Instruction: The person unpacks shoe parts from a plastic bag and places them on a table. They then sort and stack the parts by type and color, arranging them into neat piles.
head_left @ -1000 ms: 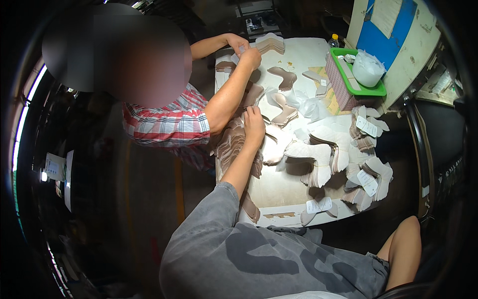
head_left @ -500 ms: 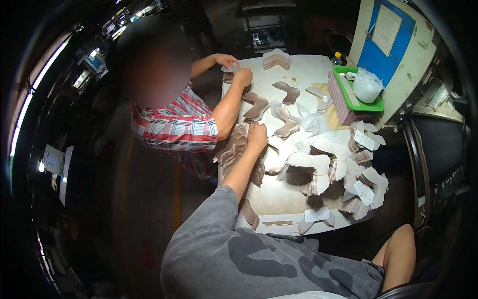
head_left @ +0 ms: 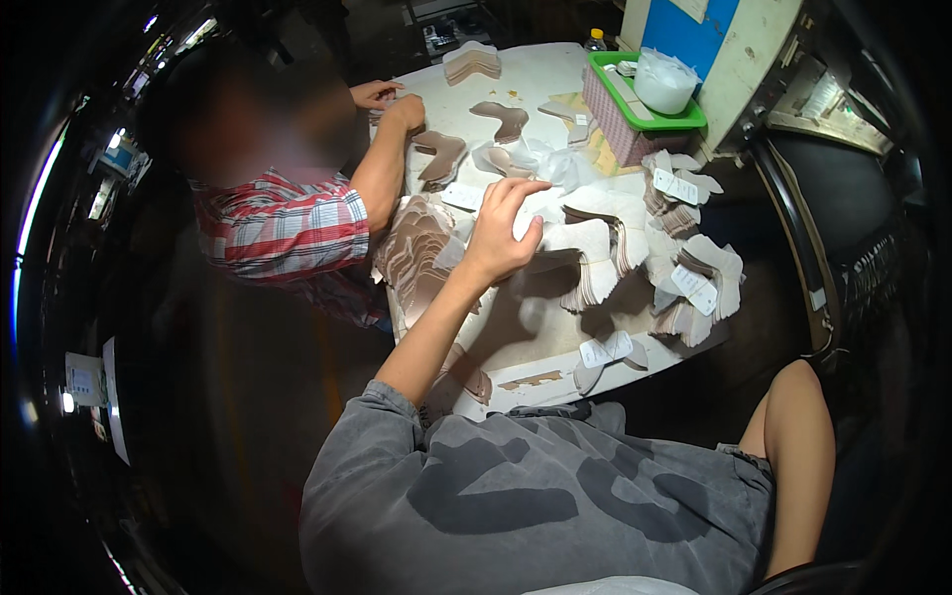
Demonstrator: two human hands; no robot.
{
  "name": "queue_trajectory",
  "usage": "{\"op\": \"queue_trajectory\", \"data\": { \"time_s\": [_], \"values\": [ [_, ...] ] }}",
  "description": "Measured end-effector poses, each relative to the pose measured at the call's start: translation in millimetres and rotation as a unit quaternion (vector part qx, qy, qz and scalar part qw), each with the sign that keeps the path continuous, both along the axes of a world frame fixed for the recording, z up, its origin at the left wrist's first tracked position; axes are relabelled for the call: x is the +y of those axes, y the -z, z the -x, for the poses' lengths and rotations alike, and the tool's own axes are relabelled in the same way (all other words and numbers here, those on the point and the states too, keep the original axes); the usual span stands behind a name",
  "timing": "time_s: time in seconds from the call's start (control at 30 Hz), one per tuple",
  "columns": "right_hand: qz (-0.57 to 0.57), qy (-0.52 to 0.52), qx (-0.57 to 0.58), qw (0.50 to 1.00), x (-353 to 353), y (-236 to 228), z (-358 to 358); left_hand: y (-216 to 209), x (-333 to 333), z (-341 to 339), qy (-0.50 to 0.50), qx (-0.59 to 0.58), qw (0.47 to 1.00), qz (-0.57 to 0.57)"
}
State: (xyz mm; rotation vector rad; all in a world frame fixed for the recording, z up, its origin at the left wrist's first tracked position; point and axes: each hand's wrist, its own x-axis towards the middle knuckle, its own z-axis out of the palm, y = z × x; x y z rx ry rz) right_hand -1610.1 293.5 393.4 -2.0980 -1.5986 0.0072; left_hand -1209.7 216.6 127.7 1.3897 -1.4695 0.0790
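Note:
My left hand (head_left: 508, 230) is over the middle of the table, palm down, fingers and thumb apart, and I see nothing held in it. Just left of my wrist lies a fanned-out pile of brown curved cut pieces (head_left: 415, 248). To the right of the hand stand stacks of pale V-shaped pieces (head_left: 593, 260). A white tag (head_left: 463, 195) lies by my fingers' left side, and crumpled clear plastic (head_left: 565, 167) is beyond the fingertips. Down the right edge runs my right forearm (head_left: 801, 466); its hand is out of view.
A person in a checked shirt (head_left: 288, 226) works at the table's left side, both hands at its far-left corner. Tagged bundles (head_left: 694, 288) line the right edge. A green-rimmed basket (head_left: 645, 121) and a bottle (head_left: 595, 42) stand at the back right beside a cabinet.
My left hand has left the brown pile, moved right across the table and spread its fingers. The whole view has shifted, so the table now appears higher and further left.

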Motion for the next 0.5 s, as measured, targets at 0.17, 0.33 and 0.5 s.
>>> {"op": "queue_trajectory", "data": {
  "time_s": [0.17,0.33,0.5],
  "values": [
    [-0.071,-0.036,-0.005,0.997,-11.8,-14.8,1.9,-30.5,-2.9,43.8,0.085,-0.145,0.972,-0.164],
    [-0.407,0.311,0.054,0.857,-95.7,90.4,-23.9,-14.0,-14.7,67.2,-0.037,-0.269,0.936,-0.225],
    [-0.326,0.795,0.031,0.511,-104.2,203.8,-55.6,-1.6,20.4,68.5,-0.051,-0.162,0.979,-0.109]
  ]
}}
